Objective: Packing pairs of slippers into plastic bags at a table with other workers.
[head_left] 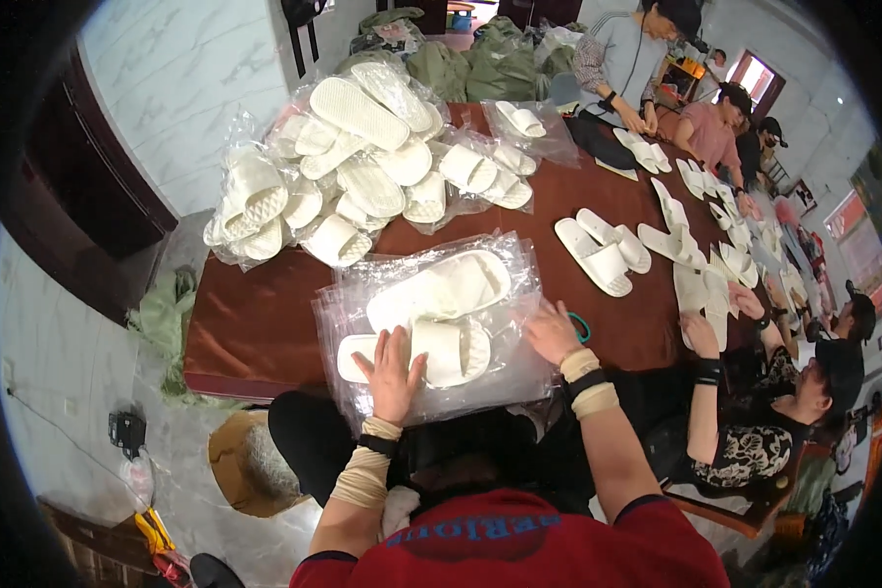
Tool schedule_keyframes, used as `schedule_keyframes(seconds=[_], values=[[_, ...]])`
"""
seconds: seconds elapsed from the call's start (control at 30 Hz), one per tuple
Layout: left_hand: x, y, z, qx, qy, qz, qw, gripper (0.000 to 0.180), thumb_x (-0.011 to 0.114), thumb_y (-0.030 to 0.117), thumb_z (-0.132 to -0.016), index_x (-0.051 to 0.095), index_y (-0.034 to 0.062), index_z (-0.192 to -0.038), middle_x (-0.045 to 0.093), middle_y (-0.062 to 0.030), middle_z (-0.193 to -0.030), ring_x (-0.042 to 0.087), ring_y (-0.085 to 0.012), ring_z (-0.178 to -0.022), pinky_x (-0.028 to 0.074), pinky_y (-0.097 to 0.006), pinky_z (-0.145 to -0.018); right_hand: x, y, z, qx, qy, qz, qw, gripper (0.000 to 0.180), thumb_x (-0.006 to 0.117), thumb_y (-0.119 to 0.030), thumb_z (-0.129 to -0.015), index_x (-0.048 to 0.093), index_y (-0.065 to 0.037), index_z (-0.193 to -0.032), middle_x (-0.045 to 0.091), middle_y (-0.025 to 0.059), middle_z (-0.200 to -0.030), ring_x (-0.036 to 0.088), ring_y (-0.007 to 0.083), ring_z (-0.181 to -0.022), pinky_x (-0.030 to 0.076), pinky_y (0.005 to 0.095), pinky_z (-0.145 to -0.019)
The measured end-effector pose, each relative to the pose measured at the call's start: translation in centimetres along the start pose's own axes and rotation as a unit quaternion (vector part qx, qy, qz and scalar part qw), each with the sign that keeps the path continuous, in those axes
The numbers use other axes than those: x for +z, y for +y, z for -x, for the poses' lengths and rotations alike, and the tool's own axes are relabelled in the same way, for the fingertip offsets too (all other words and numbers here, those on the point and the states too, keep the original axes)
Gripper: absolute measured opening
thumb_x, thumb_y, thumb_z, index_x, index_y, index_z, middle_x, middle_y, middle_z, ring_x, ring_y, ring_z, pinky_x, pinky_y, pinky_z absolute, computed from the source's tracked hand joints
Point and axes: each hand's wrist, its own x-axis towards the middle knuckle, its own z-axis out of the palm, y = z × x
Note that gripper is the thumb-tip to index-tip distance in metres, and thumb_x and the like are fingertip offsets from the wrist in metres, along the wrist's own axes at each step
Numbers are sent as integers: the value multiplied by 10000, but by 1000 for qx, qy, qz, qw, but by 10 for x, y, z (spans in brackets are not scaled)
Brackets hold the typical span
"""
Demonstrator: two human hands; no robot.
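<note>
In front of me a pair of white slippers [439, 292] lies in or on a clear plastic bag [514, 377], on top of a stack of such bags. The two slippers lie side by side, the nearer one with its strap [435, 351] facing up. My left hand [393, 380] rests with spread fingers on the nearer slipper, beside its strap. At the bag's right edge my right hand [555, 335] has its fingers bent together on the plastic; the fingertips are partly hidden. Both wrists carry beige wraps and dark bands.
A heap of bagged white slippers [363, 162] covers the table's far left. Loose slippers [603, 253] lie to the right on the brown tabletop [250, 328]. Co-workers sit along the table; a nearby person's hand [700, 335] touches a slipper. A cardboard box [233, 461] stands on the floor.
</note>
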Motion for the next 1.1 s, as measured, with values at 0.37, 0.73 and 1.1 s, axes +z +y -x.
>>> schedule_keyframes(seconds=[0.37,0.73,1.1], values=[[-10,-3,1,28,-38,-16,999,696,475,510,-953,353,57,-1467,434,-130,-1468,302,-313,-1425,-50,-701,-1079,-77,-53,15,20,275,-29,961,61,599,-105,-833,625,-88,-886,650,104,-881,617,311,-921,513,421,-745],[-24,-13,0,-16,-51,55,997,659,465,435,-984,287,62,-1498,420,-127,-1480,280,-290,-1438,-47,-658,-1108,-63,-69,-13,52,304,-209,928,348,596,-208,-884,592,-69,-1203,569,157,-1256,532,350,-1170,443,445,-978],[-56,-35,-46,180,-95,-36,978,398,667,105,-796,625,100,-1192,507,-129,-1353,451,-316,-1285,364,-474,-1047,42,-40,-26,128,116,-137,975,611,464,-385,-983,249,-222,-1530,240,119,-1577,169,353,-1462,152,495,-1182]])
